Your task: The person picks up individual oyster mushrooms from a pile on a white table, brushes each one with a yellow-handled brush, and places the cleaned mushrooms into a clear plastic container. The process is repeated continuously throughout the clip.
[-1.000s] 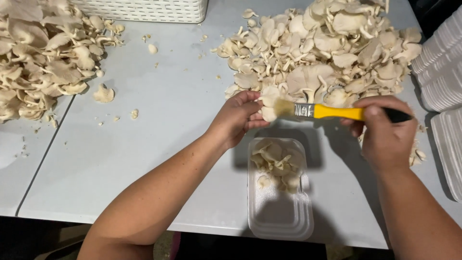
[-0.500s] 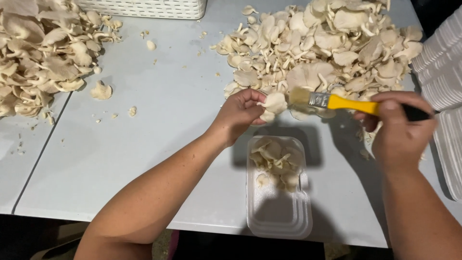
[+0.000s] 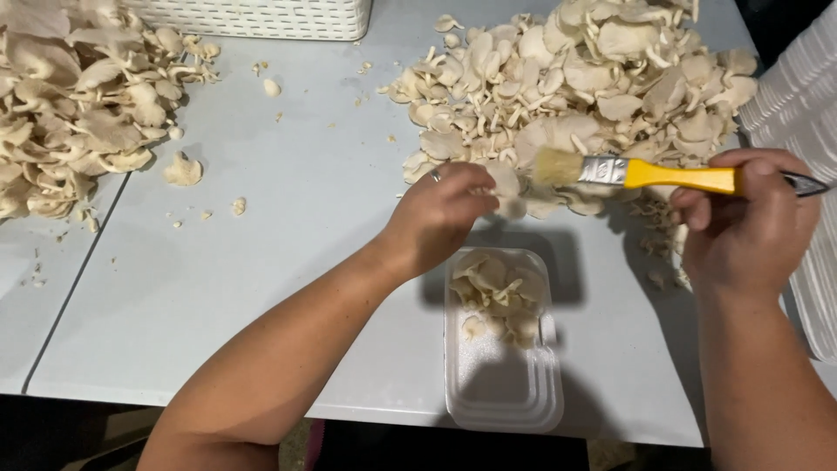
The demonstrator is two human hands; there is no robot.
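Left hand [image 3: 445,214] pinches one mushroom [image 3: 508,194] at the pile's [image 3: 602,78] lower edge; right hand [image 3: 750,227] grips one yellow-handled brush [image 3: 645,173]. Bare table [image 3: 288,227] centre-left; one foam tray [image 3: 501,340] below.

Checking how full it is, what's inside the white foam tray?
The tray holds a few pale mushroom pieces at its far end; the near half is bare. What lies beneath those pieces is hidden.

White woven basket [image 3: 261,17] at the table's [image 3: 288,201] far edge, second mushroom heap [image 3: 74,105] at the far left corner with loose scraps [image 3: 183,170] just beside it, stack of white foam trays [image 3: 798,105] along the right edge.
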